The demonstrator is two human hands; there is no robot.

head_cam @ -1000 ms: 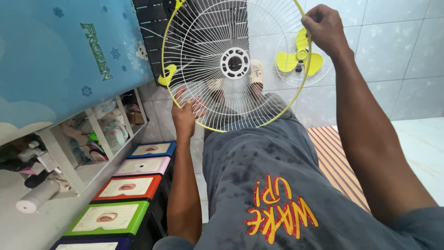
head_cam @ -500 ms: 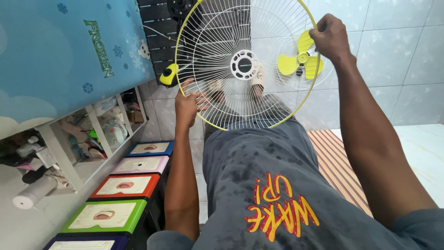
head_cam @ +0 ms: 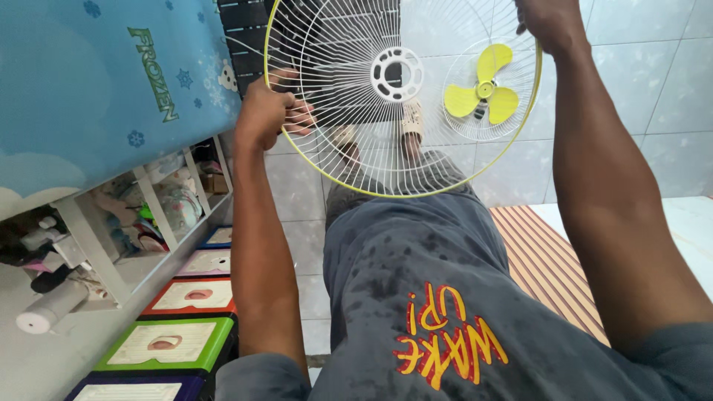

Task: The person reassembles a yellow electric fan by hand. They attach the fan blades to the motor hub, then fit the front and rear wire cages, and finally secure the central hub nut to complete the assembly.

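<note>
Head view. Both hands held a round white wire fan guard (head_cam: 349, 111) with a yellow rim, raised in front of the body and tilted toward the camera. The left hand (head_cam: 261, 111) gripped the guard's left edge, fingers (head_cam: 301, 119) curled through the wires and pressed against the rim. The right hand (head_cam: 546, 21) closed over the rim at the upper right; its top was cut off by the frame edge, so the fingers' exact hold could not be told.

Through the wires: the guard's white centre ring (head_cam: 396, 74), two slippered feet (head_cam: 411, 119) on the tiled floor (head_cam: 653, 96), and, farther off to the right, a yellow three-blade fan propeller (head_cam: 483, 93) sitting in a second wire guard (head_cam: 475, 122) on the floor.

Left side: blue patterned panel (head_cam: 82, 96) above a white shelf (head_cam: 96, 252) crowded with small items. Near left: row of coloured stools (head_cam: 174, 338). Right of the legs: striped mat (head_cam: 546, 267).
</note>
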